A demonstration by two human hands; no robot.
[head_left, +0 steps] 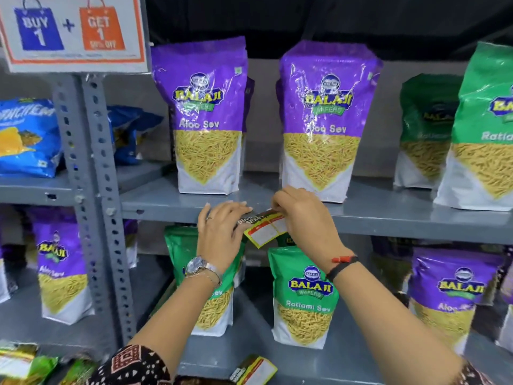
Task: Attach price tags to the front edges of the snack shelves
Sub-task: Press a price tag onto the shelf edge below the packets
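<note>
Pressing price tag's [266,229] left end to grey shelf's [402,222] front edge w/ flat left hand [222,234]; pinching tag's top w/ right hand [301,215]. Tilted, below purple sev bags [208,115].

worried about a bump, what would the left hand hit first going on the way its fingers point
Probably the right hand, which pinches the tag just past the left hand; depth is unclear.

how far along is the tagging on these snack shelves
Done: a second tag sits at the bottom shelf's edge, though whether it is fixed is unclear. In hand: the left hand presses a price tag, tilted, against the upper shelf edge; the right hand pinches it. Left: no other tag shows along that edge.
</note>
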